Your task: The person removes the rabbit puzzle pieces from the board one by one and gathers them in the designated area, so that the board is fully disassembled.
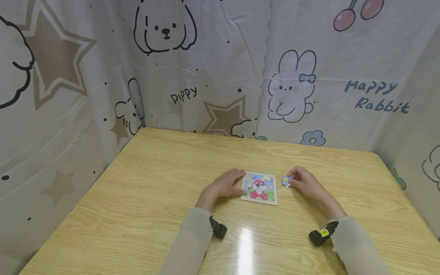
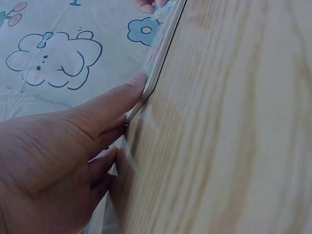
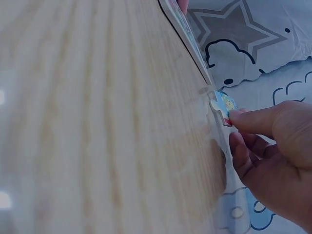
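A square jigsaw puzzle in a pale wooden frame [image 1: 259,188] lies flat on the table, its picture a pink and white rabbit on green and blue. At its left edge my left hand [image 1: 225,184] rests, fingers near the upper corner and the thumb on the rim; the left wrist view shows this thumb [image 2: 136,83] laid on the frame edge. To the right of the frame, my right hand [image 1: 306,184] pinches a small blue and yellow puzzle piece [image 1: 286,181] between thumb and fingers. That piece [image 3: 223,107] is tilted in the right wrist view, apart from the frame.
The wood-grain table [image 1: 154,183] extends on all sides of the puzzle. A printed curtain [image 1: 213,68] hangs behind it and along both sides. Dark wrist cameras are strapped to the left wrist [image 1: 218,228] and the right wrist [image 1: 319,236].
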Motion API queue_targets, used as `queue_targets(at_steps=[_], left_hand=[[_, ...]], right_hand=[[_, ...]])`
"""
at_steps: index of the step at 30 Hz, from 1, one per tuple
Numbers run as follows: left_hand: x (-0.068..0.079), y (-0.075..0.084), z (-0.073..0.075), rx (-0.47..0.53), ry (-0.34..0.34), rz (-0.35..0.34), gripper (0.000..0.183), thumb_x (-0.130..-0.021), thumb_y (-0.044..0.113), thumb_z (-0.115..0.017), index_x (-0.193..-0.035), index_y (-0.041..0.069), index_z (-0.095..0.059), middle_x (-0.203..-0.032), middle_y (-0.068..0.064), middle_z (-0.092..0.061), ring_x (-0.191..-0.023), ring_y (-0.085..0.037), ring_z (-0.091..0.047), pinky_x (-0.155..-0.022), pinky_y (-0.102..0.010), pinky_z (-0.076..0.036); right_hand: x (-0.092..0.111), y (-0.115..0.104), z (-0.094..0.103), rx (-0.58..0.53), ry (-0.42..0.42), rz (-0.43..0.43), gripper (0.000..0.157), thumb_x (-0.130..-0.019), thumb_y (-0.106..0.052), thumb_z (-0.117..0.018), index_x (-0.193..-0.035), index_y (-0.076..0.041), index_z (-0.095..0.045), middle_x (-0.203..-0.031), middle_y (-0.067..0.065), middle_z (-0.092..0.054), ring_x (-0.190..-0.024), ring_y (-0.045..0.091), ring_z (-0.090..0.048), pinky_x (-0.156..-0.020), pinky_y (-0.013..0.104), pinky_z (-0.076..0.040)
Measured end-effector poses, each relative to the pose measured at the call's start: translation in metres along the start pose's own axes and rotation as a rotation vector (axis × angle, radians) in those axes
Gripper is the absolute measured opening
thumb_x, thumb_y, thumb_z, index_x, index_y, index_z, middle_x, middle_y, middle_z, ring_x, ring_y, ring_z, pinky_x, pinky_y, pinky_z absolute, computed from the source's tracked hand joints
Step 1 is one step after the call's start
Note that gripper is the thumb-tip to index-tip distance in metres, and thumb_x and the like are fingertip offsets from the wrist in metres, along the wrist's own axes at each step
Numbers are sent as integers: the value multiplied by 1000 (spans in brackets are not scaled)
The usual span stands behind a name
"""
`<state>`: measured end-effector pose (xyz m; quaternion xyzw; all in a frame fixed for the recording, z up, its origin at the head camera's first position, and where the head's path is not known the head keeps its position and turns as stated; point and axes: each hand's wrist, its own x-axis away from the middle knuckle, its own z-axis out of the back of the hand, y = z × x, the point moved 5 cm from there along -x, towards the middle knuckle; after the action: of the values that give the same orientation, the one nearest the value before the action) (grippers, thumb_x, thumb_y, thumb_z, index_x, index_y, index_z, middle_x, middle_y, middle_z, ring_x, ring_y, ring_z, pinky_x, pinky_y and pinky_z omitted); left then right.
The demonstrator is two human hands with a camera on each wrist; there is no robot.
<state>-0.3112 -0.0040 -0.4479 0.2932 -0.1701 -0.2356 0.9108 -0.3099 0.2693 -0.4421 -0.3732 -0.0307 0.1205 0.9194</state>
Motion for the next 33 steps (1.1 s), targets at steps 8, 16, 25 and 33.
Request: queue_targets(at_steps=[8, 16, 25, 33], left_hand=[[1, -1, -1, 2, 5, -5, 73, -91, 38, -68, -153, 18, -35, -163, -1, -28, -154, -24, -16, -127, -44, -16], [2, -1, -1, 4, 6, 3, 73, -91, 38, -68, -153, 19, -34, -163, -1, -28, -154, -23, -15, -127, -44, -16], [1, -2, 0, 12, 0, 7, 73, -91, 39, -68, -153, 19, -35, -163, 1, -27, -155, -22, -14, -127, -43, -16], [1, -2, 0, 3, -3, 4, 73, -91, 39, -68, -153, 19, -35, -163, 2, -28, -155, -22, -14, -127, -43, -16]], right_hand=[[-2, -2, -3, 36, -28, 3, 13, -95, 1, -56, -107, 6, -56, -103, 18, -56, -93, 20, -51, -73, 18, -43], [-3, -3, -5, 52, -52, 16, 13, -96, 1, -54, -108, 7, -55, -103, 18, -53, -92, 19, -49, -71, 17, -41], [-7, -14, -9, 69, -36, 48, 16, -97, -6, -58, -109, 4, -55, -102, 15, -51, -89, 18, -45, -71, 19, -40], [-19, -30, -27, 34, -83, 86, 18, -96, -8, -59, -111, 2, -56, -98, 12, -48, -88, 19, -42, -69, 20, -38]])
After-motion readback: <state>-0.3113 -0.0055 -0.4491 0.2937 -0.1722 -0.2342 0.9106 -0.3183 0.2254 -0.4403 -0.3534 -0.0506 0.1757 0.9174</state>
